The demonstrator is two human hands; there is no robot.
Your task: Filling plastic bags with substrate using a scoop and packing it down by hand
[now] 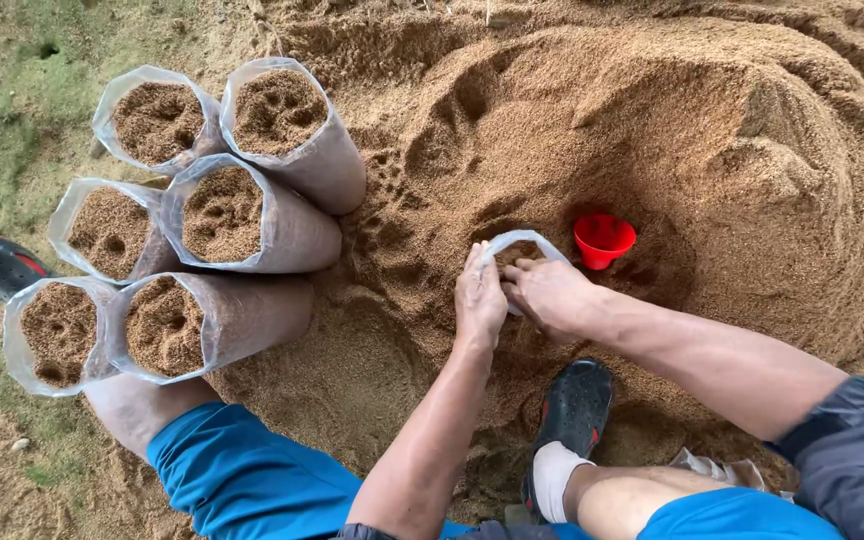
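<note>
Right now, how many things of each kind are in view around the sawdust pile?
Filled clear bags, standing in a cluster: 6
Clear bag held open by left hand and right hand: 1
Red funnel: 1
Black shoes: 2
Total: 10

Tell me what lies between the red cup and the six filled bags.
In the head view, between the red cup and the filled bags lie loose sawdust, pitted with dents, and the clear bag both hands hold open.
</note>
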